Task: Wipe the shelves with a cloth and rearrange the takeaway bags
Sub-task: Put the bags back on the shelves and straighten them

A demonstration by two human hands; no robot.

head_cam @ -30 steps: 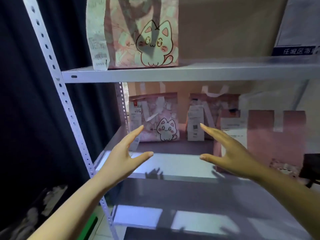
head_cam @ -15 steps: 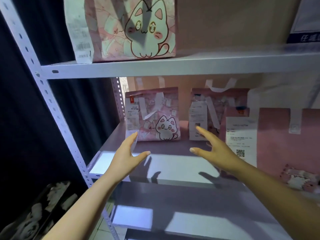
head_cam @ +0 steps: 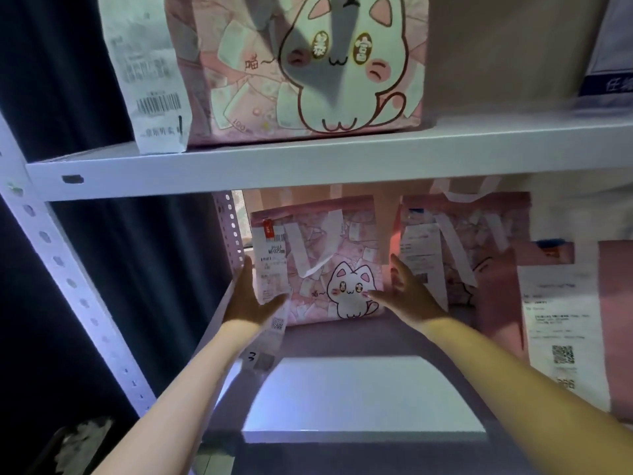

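A pink takeaway bag with a white cat drawing (head_cam: 329, 265) stands at the back left of the middle shelf (head_cam: 359, 389). My left hand (head_cam: 248, 299) lies flat against its left side, over the long receipt. My right hand (head_cam: 409, 296) presses on its right side, thumb across the front. Both hands have spread fingers clasping the bag between them. A second pink bag (head_cam: 462, 248) stands just right of it. A larger cat bag (head_cam: 308, 66) sits on the upper shelf (head_cam: 342, 156). No cloth is in view.
A plain pink bag with a white receipt (head_cam: 565, 320) stands at the right front of the middle shelf. White perforated uprights (head_cam: 68, 286) frame the left side. A dark curtain hangs on the left. A blue-and-white bag (head_cam: 609, 63) sits at the upper right.
Both hands have reached deeper into the middle shelf and closed in on the sides of the cat bag. The view has moved closer and tilted up.
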